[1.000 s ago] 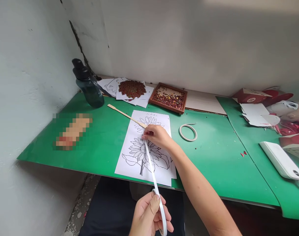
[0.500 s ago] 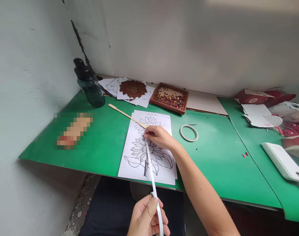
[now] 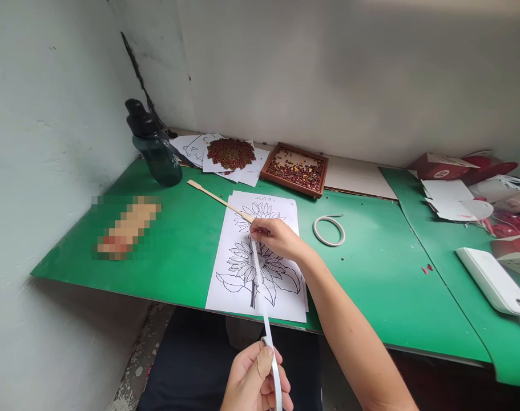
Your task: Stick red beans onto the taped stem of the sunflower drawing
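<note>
My left hand (image 3: 255,377) is low at the front edge of the table, with a tan plaster on its thumb. It pinches a narrow white strip (image 3: 266,319) stretched up to my right hand (image 3: 272,235). My right hand is closed on the strip's far end, above printed flower line drawings (image 3: 225,291). A slim bamboo stick (image 3: 212,196) with a flat paddle end slants up-left from my right fingers. Its near end is hidden, so I cannot see exactly how the fingers hold it. A coiled whitish strip (image 3: 329,231) lies right of the sheets.
A dark bottle (image 3: 157,151) stands at the back left. Reddish beans (image 3: 232,155) lie on papers beside a wooden tray (image 3: 271,182) of mixed beans. A blurred tan item (image 3: 133,222) is at left. A white power bank (image 3: 495,282) and red boxes (image 3: 442,166) are at right.
Hardly anything differs. Both hands keep their places with the strip taut between them, and the view has shifted very slightly.
</note>
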The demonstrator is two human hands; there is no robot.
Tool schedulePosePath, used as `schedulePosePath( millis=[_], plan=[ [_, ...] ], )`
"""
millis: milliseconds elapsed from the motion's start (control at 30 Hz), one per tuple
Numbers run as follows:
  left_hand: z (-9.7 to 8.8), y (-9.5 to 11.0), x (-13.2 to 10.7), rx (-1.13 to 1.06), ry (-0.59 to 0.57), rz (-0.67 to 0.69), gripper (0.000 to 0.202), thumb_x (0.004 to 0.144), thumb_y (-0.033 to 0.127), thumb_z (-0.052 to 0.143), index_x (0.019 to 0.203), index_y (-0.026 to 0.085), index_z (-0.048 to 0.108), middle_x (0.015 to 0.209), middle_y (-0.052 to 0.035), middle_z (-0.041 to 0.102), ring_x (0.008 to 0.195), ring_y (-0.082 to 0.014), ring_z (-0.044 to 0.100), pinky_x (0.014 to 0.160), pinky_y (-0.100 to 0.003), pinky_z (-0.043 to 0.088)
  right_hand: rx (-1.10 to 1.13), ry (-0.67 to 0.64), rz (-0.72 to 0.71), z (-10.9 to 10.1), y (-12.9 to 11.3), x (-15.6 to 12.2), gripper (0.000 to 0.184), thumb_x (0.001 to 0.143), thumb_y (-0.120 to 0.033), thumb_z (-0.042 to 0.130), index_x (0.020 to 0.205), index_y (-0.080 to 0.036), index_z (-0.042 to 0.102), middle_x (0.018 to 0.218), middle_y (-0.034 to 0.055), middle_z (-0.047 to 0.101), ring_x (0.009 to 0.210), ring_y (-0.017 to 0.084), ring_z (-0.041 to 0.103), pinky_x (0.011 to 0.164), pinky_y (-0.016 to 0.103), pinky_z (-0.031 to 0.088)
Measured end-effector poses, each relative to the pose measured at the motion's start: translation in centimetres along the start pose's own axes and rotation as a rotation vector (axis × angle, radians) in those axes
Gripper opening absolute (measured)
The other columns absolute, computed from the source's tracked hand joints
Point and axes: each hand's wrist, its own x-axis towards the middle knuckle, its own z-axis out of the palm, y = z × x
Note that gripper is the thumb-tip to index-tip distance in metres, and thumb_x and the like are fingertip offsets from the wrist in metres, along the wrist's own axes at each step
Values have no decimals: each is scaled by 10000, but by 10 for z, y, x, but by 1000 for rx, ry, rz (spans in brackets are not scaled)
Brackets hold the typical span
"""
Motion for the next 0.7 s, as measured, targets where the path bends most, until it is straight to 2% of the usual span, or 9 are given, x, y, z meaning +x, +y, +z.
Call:
schedulePosePath(
  millis=[133,267,433,700],
  plan=[
    [2,-8,-2,-10,36,-30,552,792,655,810,869,141,625,670,-35,692,544,-148,678,529,-204,421,-58,-16,-43,2,3,2,91,908,-145,662,844,-202,691,833,2,646,756,145,539,706,267,373],
    [5,-11,-3,-3,103,-57,647,714,734,826,870,139,626,651,-29,690,528,-140,674,536,-203,439,-52,-9,-43,5,5,3,99,876,-116,691,829,-197,724,882,17,675,787,147,571,733,276,410],
    [5,-7,0,7,72,-25,668,690,749,831,851,135,620,642,-30,686,515,-142,677,491,-187,384,-57,40,-10,6,4,2,120,852,-78,703,813,-187,733,876,14,682,765,139,570,722,279,426],
    [4,-6,1,13,69,-24,667,693,750,827,851,135,622,645,-26,686,519,-138,677,493,-187,384,-31,69,5,9,4,4,126,826,-68,732,790,-188,745,846,16,669,758,145,575,722,282,432]
  ],
)
